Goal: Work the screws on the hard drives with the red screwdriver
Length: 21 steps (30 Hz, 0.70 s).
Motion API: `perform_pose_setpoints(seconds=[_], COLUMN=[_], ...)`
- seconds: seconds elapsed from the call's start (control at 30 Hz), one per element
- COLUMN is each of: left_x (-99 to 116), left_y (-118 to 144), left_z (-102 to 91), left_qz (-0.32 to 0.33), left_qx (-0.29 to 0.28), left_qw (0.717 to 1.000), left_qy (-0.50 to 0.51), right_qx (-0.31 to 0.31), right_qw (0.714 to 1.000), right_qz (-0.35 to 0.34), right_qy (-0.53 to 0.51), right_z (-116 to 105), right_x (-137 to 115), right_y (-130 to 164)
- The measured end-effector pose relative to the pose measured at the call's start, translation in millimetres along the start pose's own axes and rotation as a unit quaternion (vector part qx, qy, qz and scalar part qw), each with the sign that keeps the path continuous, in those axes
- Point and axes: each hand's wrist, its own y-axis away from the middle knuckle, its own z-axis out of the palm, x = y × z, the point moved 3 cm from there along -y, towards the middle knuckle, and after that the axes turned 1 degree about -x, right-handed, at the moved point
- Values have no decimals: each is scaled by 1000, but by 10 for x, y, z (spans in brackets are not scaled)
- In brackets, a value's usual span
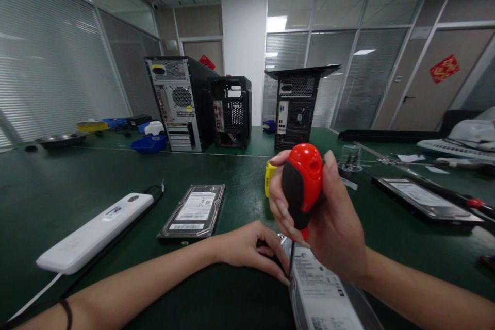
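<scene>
My right hand (pixel 332 227) is wrapped round the red and black handle of a screwdriver (pixel 308 175), held upright. Its thin shaft points down at the left edge of a hard drive (pixel 317 283) with a white label, lying at the front of the table. My left hand (pixel 251 247) rests beside that drive, thumb and forefinger pinched at the lower end of the shaft. Whether a screw sits between those fingertips is too small to tell. Another hard drive (pixel 193 211) lies to the left, beyond my left forearm.
A white power strip (pixel 96 232) lies at left. Computer cases (pixel 181 103) stand at the back, one with a raised panel (pixel 296 108). To the right are a clear cup (pixel 350 157), another drive (pixel 425 198) and a white helmet (pixel 472 136). Behind my right hand is something yellow (pixel 268 179).
</scene>
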Motion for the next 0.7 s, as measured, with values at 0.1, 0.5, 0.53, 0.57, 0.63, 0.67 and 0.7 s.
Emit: perform_pose_setpoints(seconds=[0.1,0.5,0.53,0.57,0.63,0.67,0.7], left_x=[4,13,24,36,56,63,68], left_y=[1,4,5,5,5,5,4], left_z=[2,0,-5,-12,-25,-31,-33], left_qz=[-6,7,10,12,13,14,16], left_qx=[7,-7,-7,-6,0,2,2], left_qw=[1000,1000,1000,1000,1000,1000,1000], left_qy=[6,6,5,5,6,8,9], right_qx=[4,14,18,22,29,31,32], right_qw=[1000,1000,1000,999,999,999,999], right_qz=[7,3,5,8,14,16,16], right_qy=[-4,-19,-25,-30,-35,-35,-35], right_z=[1,10,11,9,3,-1,-5], right_x=[1,-11,-5,2,17,23,26], right_y=[-12,-9,-10,-10,-10,-11,-11])
